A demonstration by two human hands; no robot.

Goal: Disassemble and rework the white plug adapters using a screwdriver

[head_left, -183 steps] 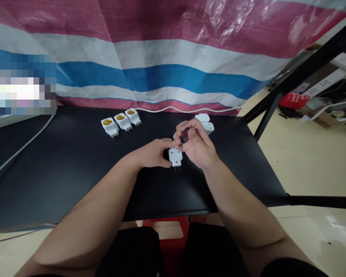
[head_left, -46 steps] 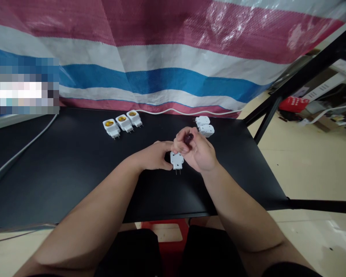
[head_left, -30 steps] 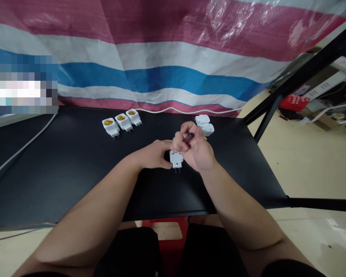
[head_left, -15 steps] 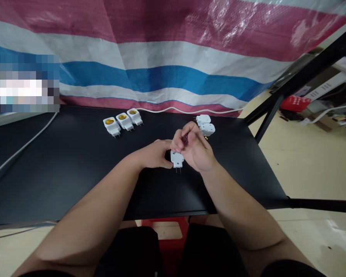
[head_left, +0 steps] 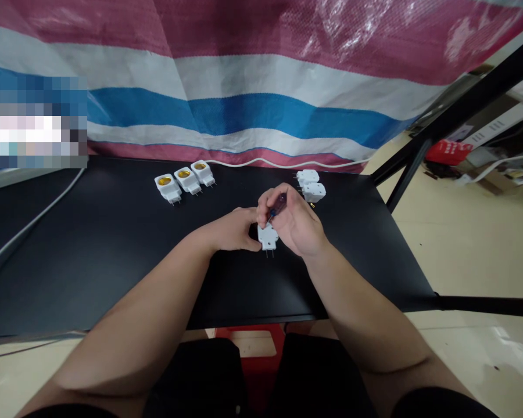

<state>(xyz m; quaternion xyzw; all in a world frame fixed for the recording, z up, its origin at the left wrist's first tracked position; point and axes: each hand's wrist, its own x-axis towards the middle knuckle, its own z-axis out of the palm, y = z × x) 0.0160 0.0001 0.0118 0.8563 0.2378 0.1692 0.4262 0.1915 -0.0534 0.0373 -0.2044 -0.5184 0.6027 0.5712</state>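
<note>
On the tabletop [head_left: 126, 255], brace the white plug [head_left: 268, 237], clamped by the left hand [head_left: 233, 230] with prongs [head_left: 272, 253] on the near side. With the right hand [head_left: 296, 223] closed around the screwdriver [head_left: 280, 202], square the tilted shaft [head_left: 269, 219] to the plug's face, press steadily, turn slowly.

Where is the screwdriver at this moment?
In the head view, the screwdriver is near the middle, in the right hand, its shaft slanting down toward the white adapter that the left hand holds.
</note>
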